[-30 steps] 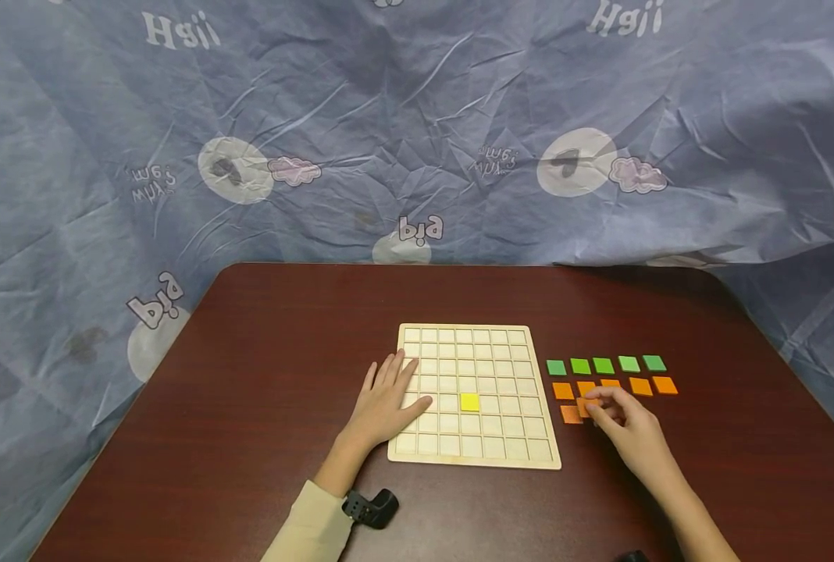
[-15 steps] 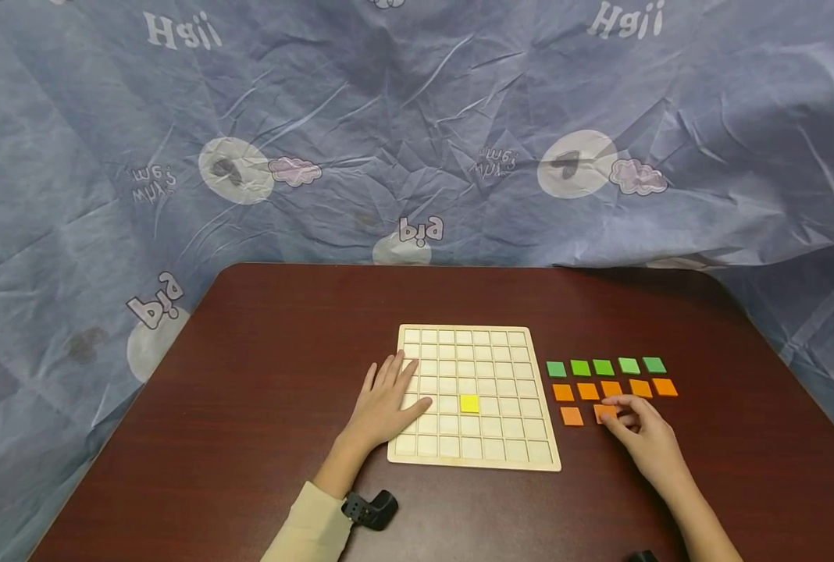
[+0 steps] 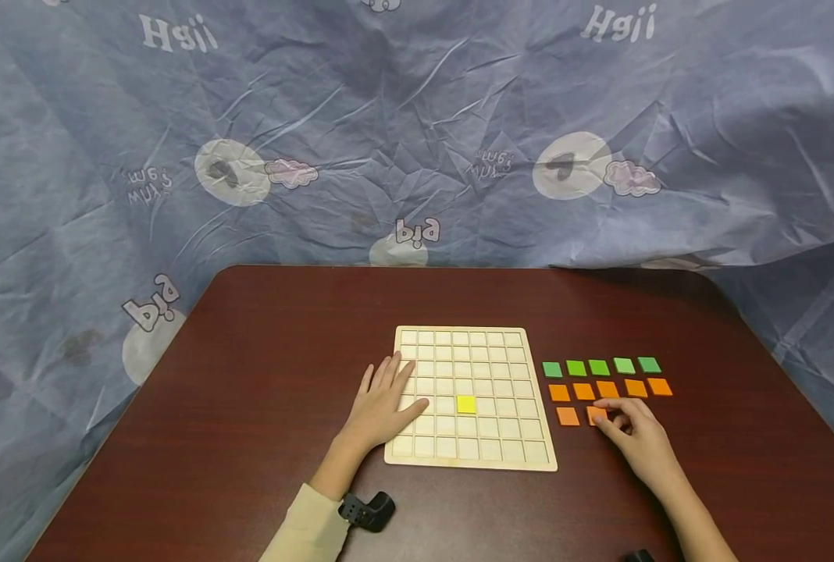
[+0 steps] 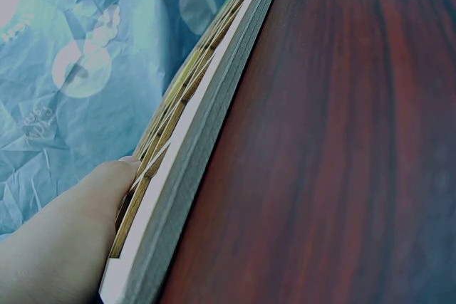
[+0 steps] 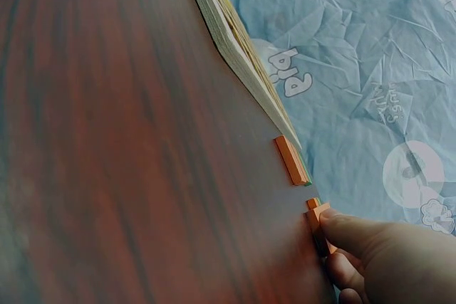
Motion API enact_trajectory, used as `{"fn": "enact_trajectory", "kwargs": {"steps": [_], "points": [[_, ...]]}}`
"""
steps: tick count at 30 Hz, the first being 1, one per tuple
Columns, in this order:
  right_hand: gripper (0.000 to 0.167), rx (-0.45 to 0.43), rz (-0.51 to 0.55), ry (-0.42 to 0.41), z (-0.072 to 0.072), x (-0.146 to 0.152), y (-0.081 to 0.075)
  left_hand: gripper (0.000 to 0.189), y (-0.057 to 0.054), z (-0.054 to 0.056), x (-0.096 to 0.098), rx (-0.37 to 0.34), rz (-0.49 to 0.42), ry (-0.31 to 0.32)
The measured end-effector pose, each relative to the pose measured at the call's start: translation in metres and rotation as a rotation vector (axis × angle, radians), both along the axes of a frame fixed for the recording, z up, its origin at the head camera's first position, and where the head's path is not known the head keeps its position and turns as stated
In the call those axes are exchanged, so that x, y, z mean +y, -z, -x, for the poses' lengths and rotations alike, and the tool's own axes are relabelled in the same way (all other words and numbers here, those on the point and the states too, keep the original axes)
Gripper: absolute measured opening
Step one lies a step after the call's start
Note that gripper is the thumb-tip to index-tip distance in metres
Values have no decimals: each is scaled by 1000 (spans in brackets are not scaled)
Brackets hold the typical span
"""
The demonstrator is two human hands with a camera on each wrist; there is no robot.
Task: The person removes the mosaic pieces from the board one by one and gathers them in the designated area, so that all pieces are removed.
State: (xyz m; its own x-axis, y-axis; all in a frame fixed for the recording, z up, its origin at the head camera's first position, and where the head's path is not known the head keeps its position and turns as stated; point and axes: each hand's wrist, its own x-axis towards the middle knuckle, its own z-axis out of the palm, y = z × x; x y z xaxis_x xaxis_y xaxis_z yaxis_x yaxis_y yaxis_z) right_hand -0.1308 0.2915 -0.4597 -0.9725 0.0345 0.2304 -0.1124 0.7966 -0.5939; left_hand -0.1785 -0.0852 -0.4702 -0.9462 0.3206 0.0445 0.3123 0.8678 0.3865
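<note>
My right hand (image 3: 638,437) pinches an orange square tile (image 3: 596,416) between thumb and fingers, close over the table; the right wrist view shows the thumb on the tile's (image 5: 318,227) near edge. Just left of it lies another orange tile (image 3: 568,416). My left hand (image 3: 382,402) rests with spread, straight fingers on the left side of a pale wooden grid board (image 3: 469,460). One yellow tile (image 3: 466,404) sits in a cell near the board's middle. In the left wrist view the thumb (image 4: 107,190) lies on the board's edge (image 4: 192,154).
Behind the held tile runs a row of orange tiles (image 3: 636,388), and beyond it a row of green tiles (image 3: 598,367). All stand right of the board on the dark red-brown table (image 3: 283,351). A blue printed cloth (image 3: 347,156) hangs behind the table.
My right hand has drawn the orange tile rightward, away from the tile beside it, then shifted slightly back left. The left hand stays on the board.
</note>
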Motion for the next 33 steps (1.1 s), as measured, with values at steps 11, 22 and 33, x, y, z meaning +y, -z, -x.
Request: {"fn": "enact_trajectory", "kwargs": {"steps": [11, 22, 33], "points": [[21, -12, -39, 6, 0, -3, -3, 70, -2, 0, 0, 12, -11, 3], [17, 46, -36, 30, -3, -3, -3, 70, 0, -2, 0, 15, -19, 8], [14, 133, -6, 68, -7, -12, -16, 70, 0, -1, 0, 18, -18, 8]]}}
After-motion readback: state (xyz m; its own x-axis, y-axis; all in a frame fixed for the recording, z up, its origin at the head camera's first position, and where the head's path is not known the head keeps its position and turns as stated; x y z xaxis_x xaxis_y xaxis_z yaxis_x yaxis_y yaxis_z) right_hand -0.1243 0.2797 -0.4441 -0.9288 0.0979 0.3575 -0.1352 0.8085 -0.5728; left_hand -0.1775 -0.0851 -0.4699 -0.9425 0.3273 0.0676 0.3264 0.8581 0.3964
